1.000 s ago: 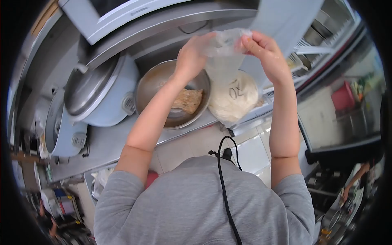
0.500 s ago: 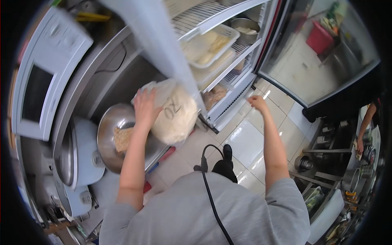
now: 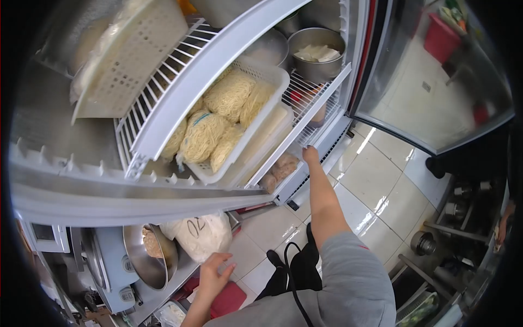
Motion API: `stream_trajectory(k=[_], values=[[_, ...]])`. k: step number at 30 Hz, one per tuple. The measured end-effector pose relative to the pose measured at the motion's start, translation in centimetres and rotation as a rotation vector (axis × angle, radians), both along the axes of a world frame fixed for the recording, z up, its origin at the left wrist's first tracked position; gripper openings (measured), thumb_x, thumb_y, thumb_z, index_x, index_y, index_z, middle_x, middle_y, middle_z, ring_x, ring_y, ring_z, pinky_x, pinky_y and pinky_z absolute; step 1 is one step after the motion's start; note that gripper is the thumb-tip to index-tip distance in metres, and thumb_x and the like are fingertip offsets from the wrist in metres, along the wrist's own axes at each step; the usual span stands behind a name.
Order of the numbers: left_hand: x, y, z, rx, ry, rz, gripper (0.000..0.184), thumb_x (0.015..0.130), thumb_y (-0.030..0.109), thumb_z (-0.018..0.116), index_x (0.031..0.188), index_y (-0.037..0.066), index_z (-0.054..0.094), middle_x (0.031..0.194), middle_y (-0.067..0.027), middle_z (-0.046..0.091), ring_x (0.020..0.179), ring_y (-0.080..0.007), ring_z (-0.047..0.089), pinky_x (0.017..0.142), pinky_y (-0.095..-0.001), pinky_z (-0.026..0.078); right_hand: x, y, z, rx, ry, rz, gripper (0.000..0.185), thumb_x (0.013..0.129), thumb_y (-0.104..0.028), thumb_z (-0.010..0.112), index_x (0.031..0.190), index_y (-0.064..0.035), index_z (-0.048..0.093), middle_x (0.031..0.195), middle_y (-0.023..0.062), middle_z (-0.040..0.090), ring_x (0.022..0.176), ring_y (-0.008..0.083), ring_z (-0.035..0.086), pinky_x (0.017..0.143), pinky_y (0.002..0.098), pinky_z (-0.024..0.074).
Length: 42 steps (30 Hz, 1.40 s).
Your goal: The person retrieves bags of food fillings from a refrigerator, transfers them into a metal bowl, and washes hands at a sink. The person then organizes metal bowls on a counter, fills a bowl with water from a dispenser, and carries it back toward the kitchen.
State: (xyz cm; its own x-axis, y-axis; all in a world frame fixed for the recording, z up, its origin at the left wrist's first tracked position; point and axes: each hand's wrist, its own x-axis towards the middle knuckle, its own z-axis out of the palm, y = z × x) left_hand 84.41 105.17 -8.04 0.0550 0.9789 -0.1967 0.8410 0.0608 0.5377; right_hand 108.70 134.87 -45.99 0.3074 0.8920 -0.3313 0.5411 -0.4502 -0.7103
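My left hand (image 3: 215, 276) hangs in front of the counter, fingers loosely bent and apart, holding nothing. Nearest to it is a full white plastic bag (image 3: 202, 235) with dark marking, apart from the fingers. Beside the bag, a steel bowl (image 3: 163, 267) holds a brownish lump of food (image 3: 152, 243). My right hand (image 3: 310, 155) reaches to the bottom of the open fridge, fingers closed at the edge of the lowest compartment; what they grip is hidden. Pinkish-brown bagged food (image 3: 283, 168) lies there, just left of that hand.
Above, a fridge shelf carries a white basket (image 3: 280, 82) of noodle bundles (image 3: 210, 131) and a steel pot (image 3: 317, 62). A perforated basket (image 3: 133, 60) tilts on the upper rack. The glass door (image 3: 430, 76) stands open at right. A red object (image 3: 229, 298) sits below my left hand.
My left hand has come off the white bag and moved down. My right hand has reached into the fridge's bottom. The view has shifted closer to the shelves.
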Motion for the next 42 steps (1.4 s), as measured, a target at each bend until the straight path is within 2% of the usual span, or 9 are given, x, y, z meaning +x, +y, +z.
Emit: stream_trajectory(k=[5,7,14,16,19,28,34,40,42], values=[[1.6,-0.1,-2.8,-0.186,-0.057,0.065,0.022,0.067,0.011,0.064,0.086,0.002,0.058,0.082,-0.0116,0.057,0.073,-0.0235,0.056,0.065,-0.0297,0.044,-3.9,4.4,-1.9,-0.115,0.039,0.105,0.035,0.075,-0.026,0.054,0.096,0.0022,0.055,0.090,0.0211,0.057,0.088,0.0315,0.054,0.075,0.0362,0.0447],[1.9,0.3,-3.4,-0.184,-0.070,0.052,0.021,0.068,0.011,0.064,0.086,0.002,0.058,0.082,-0.0115,0.057,0.073,-0.0231,0.057,0.064,-0.0292,0.044,-7.2,7.3,-7.4,0.116,1.476,-0.626,0.032,0.078,-0.022,0.052,0.100,0.0018,0.052,0.085,0.0160,0.058,0.083,0.0254,0.057,0.071,0.0335,0.0471],[2.8,2.2,-7.1,-0.235,-0.331,0.097,0.020,0.073,0.012,0.060,0.090,0.003,0.058,0.082,-0.0107,0.057,0.072,-0.0169,0.057,0.064,-0.0258,0.044,-9.5,0.8,2.4,-0.106,1.459,-0.488,0.026,0.081,-0.019,0.045,0.101,-0.0023,0.051,0.070,0.0032,0.055,0.060,0.0151,0.052,0.047,0.0301,0.0428],[2.8,3.3,-10.2,-0.265,-0.336,0.108,0.023,0.077,0.017,0.057,0.095,0.003,0.057,0.086,-0.0098,0.058,0.072,-0.0162,0.057,0.065,-0.0254,0.045,-9.3,-1.9,2.3,-0.258,1.635,-0.128,0.018,0.079,-0.016,0.053,0.090,-0.0025,0.054,0.073,0.0070,0.056,0.062,0.0144,0.052,0.049,0.0281,0.0451],[4.8,7.7,-13.7,-0.464,-0.886,0.538,0.040,0.083,0.032,0.048,0.107,0.000,0.047,0.097,-0.0086,0.056,0.090,-0.0165,0.052,0.077,-0.0299,0.041,-6.5,-7.5,13.0,-0.306,1.433,0.080,0.010,0.077,-0.012,0.056,0.083,-0.0041,0.056,0.064,0.0029,0.053,0.054,0.0112,0.049,0.046,0.0248,0.0395],[6.9,14.2,-27.0,-0.312,-1.176,0.924,0.023,0.085,0.018,0.039,0.096,-0.002,0.045,0.087,-0.0120,0.055,0.085,-0.0188,0.053,0.074,-0.0342,0.044,-7.9,-15.4,11.0,-0.074,0.845,0.512,0.018,0.063,-0.006,0.062,0.080,-0.0043,0.057,0.078,0.0083,0.057,0.066,0.0143,0.055,0.059,0.0256,0.0440],[6.1,13.6,-26.7,-0.404,-1.642,0.704,0.018,0.083,0.005,0.033,0.097,-0.001,0.044,0.088,-0.0135,0.055,0.082,-0.0214,0.055,0.070,-0.0335,0.045,-6.5,-14.1,10.5,0.463,0.270,0.409,0.018,0.061,-0.007,0.062,0.079,-0.0092,0.061,0.073,0.0125,0.057,0.066,0.0270,0.056,0.063,0.0310,0.0447],[6.6,14.3,-25.2,-0.304,-1.586,1.043,0.021,0.077,-0.002,0.035,0.094,-0.001,0.047,0.092,-0.0136,0.055,0.082,-0.0253,0.056,0.070,-0.0344,0.044,-5.3,-8.8,7.0,0.560,0.127,0.336,0.022,0.068,0.001,0.046,0.086,-0.0060,0.055,0.069,0.0096,0.055,0.065,0.0257,0.056,0.060,0.0306,0.0449],[6.0,15.1,-26.0,-0.235,-1.543,1.018,0.020,0.076,-0.004,0.034,0.090,0.002,0.047,0.087,-0.0117,0.055,0.082,-0.0239,0.055,0.070,-0.0359,0.044,-6.4,-5.6,0.9,0.164,0.986,-0.244,0.018,0.072,0.002,0.041,0.085,-0.0070,0.049,0.061,0.0048,0.051,0.055,0.0182,0.052,0.051,0.0269,0.0432]])
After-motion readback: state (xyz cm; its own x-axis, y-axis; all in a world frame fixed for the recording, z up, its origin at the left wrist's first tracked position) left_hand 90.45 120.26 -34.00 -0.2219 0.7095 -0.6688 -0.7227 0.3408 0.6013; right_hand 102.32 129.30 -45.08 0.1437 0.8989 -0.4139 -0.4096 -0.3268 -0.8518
